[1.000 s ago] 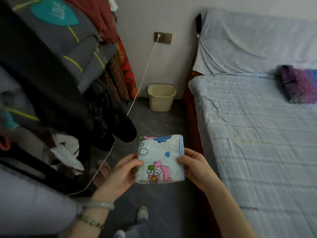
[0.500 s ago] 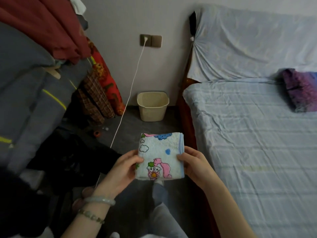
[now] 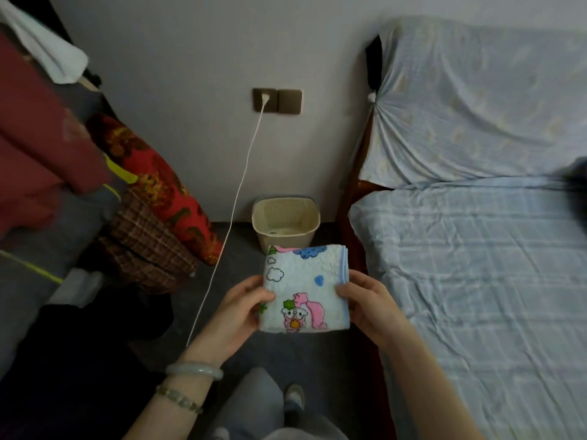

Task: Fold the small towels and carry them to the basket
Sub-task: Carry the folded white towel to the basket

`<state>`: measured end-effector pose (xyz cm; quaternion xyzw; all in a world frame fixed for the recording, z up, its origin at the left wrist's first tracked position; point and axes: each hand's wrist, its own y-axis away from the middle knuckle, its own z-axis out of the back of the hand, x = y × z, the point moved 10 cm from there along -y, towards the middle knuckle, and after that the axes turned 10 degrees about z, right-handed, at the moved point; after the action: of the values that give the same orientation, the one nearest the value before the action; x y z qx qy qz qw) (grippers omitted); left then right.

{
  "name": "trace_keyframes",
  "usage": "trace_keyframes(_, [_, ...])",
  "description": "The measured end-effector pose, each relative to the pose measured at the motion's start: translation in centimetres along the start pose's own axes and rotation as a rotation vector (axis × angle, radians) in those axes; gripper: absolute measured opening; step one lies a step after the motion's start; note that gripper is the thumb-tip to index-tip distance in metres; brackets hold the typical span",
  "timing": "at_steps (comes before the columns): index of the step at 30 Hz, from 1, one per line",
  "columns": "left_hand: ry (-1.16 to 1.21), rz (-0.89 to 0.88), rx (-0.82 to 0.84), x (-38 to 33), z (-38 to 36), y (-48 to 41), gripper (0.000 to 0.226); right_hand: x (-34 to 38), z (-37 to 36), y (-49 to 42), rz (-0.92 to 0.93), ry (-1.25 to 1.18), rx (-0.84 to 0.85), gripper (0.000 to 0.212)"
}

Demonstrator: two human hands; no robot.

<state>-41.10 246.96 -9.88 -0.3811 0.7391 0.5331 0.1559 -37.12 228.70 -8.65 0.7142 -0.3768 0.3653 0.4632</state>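
Fingers [image 3: 265,295] of both hands pinching folded towel [image 3: 305,289], white terry, cartoon print, blue edging

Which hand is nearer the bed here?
Right. The right hand grips the folded towel's right edge, close beside the bed; the left hand holds the towel's opposite edge, farther from it, nearer the white cable.

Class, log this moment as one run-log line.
stage: carrying | folded towel: held by left hand and right hand | basket: ahead on floor
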Motion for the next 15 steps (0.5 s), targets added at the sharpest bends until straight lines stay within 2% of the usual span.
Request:
trace_keyframes(6, [0.004,0.064,0.001,-4.9,-0.1,-8.3,0.046,2.0,1.9,-9.1,-0.042,0.017,-0.038,0.031])
trace_keyframes(10, [-0.005,0.064,0.014,-9.3,0.1,-14.5,0.037,3.2,2.8,-16.6,-0.07,0.055,-0.064,0.032])
trace_keyframes(15, [-0.012,0.124,-0.003,-15.0,1.4,-22.4,0.039,5.6,2.9,-26.2,-0.109,0.077,-0.084,0.031])
